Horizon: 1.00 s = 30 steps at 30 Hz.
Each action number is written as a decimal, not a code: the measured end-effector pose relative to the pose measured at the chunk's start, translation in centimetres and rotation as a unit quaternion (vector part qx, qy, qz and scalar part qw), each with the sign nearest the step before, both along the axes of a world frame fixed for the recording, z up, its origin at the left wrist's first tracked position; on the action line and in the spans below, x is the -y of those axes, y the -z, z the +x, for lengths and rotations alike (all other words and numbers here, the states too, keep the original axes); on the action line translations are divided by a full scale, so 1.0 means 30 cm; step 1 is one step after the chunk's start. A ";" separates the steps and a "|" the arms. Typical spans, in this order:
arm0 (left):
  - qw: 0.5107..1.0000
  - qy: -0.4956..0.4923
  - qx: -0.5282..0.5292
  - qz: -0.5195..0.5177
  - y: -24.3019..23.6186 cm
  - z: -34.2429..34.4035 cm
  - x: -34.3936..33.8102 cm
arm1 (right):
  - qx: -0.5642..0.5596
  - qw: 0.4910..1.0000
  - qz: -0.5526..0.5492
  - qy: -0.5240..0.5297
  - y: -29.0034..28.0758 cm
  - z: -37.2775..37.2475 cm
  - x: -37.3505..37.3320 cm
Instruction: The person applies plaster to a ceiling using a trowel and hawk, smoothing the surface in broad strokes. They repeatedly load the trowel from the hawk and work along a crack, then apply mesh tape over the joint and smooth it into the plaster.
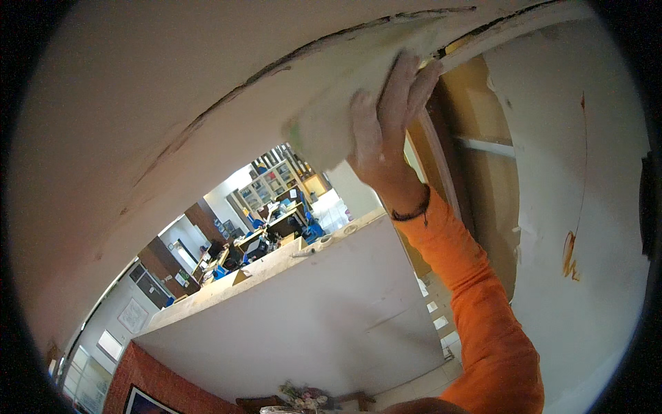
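Observation:
My right hand (pixel 393 124) reaches up from the lower right in an orange sleeve (pixel 476 290), with a dark cord at the wrist. Its fingers press a pale, flat, sheet-like piece (pixel 324 127) against the overhead surface (pixel 186 90). Motion blurs this piece, and its kind cannot be made out; a greenish tint shows near its left end. Dust whitens the fingers. A dark, jagged crack (pixel 276 67) runs along the overhead surface above the hand, and another dark gap (pixel 496 24) lies to the right of the fingertips. My left hand is out of view.
Below stands a white half wall (pixel 310 317); small round objects (pixel 327 240) lie on its ledge. Past it are office desks (pixel 276 224) and shelving (pixel 269 186). At right are a brown recess (pixel 483 117) and a white panel (pixel 579 179). Flowers (pixel 303 397) stand at the bottom.

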State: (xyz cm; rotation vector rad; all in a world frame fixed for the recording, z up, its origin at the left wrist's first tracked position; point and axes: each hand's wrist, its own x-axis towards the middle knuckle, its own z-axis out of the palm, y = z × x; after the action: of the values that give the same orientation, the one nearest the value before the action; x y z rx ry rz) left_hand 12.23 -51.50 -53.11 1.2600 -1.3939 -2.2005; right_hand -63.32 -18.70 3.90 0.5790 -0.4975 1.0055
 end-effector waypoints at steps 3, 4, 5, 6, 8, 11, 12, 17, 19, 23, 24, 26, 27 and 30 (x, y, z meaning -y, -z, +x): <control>0.997 0.042 -0.018 -0.062 -0.025 0.037 -0.044 | 0.005 0.996 -0.009 0.087 -0.079 -0.099 0.008; 0.991 0.067 -0.104 -0.046 -0.049 0.061 -0.056 | 0.009 0.994 -0.005 0.104 -0.083 -0.125 0.017; 0.977 0.089 -0.191 -0.028 -0.059 0.077 -0.078 | 0.011 0.993 0.000 0.118 -0.089 -0.144 0.033; 0.986 0.063 -0.153 -0.033 -0.070 0.085 -0.089 | 0.012 0.994 0.004 0.108 -0.093 -0.154 0.048; 0.996 0.015 -0.078 -0.034 -0.109 0.026 -0.122 | 0.036 0.993 0.037 0.103 -0.073 -0.163 0.084; 0.997 0.003 0.002 -0.076 -0.239 -0.103 -0.203 | 0.104 0.983 0.097 0.114 0.012 -0.188 0.107; 0.996 0.023 -0.065 -0.059 -0.213 -0.079 -0.187 | 0.118 0.979 0.110 0.122 0.040 -0.187 0.104; 0.990 0.024 -0.135 -0.017 -0.163 -0.025 -0.152 | 0.089 0.991 0.053 -0.079 0.101 -0.101 0.005; 0.995 0.014 -0.098 -0.013 -0.147 -0.017 -0.139 | 0.107 0.978 0.049 -0.174 0.118 -0.033 -0.052; 0.998 0.007 -0.061 -0.006 -0.129 0.004 -0.120 | 0.184 0.924 0.066 -0.330 0.135 0.134 -0.113; 0.999 0.006 -0.053 -0.005 -0.122 0.011 -0.120 | 0.185 0.915 0.053 -0.356 0.136 0.140 -0.112; 0.999 0.016 -0.043 -0.005 -0.117 -0.016 -0.078 | 0.183 0.903 0.013 -0.388 0.124 0.144 -0.140; 0.999 0.019 -0.039 -0.002 -0.116 -0.021 -0.064 | 0.184 0.897 -0.010 -0.401 0.117 0.141 -0.152; 0.999 0.024 -0.024 -0.001 -0.110 -0.014 -0.049 | 0.179 0.876 -0.086 -0.440 0.096 0.113 -0.193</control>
State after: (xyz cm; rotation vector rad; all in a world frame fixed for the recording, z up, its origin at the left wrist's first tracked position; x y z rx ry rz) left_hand 11.81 -50.04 -49.81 1.1770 -1.4223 -2.2455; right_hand -59.94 -12.89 1.03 0.4534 -0.4604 2.0373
